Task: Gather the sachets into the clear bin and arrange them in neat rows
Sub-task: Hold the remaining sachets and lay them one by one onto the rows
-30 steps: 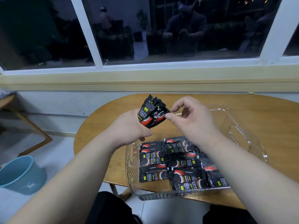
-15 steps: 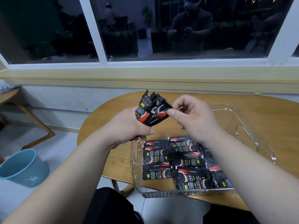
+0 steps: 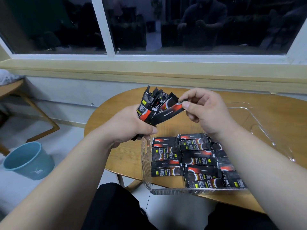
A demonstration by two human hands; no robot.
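Several black-and-red sachets (image 3: 154, 107) stood fanned in the left hand (image 3: 127, 128), their upper ends splayed above the fist and a few lower ends poking out beneath it. On the nearest packet the words "INSTANT COFFEE" ran along a grey band beside a small yellow square, with larger white lettering below that was too blurred to read. The left hand's fingers were curled tight around the bundle's lower half. The right hand (image 3: 206, 112) pinched the top corner of one sachet (image 3: 167, 113) between thumb and forefinger, the other fingers loosely bent; that packet leaned out to the right of the fan, its lower end still tucked among the others at the left fist. Below both hands, the clear bin (image 3: 146, 165) sat on the round wooden table (image 3: 272, 117), its near end filled with flat sachets in rows (image 3: 187, 158), each showing the same white lettering and yellow tag; the far end of the bin was bare. A blue bucket (image 3: 28, 161) stood on the floor to the left. Compared with half a second before, the pinched sachet had been drawn farther out and tilted away from the bundle, and the right hand had lifted slightly to the right.
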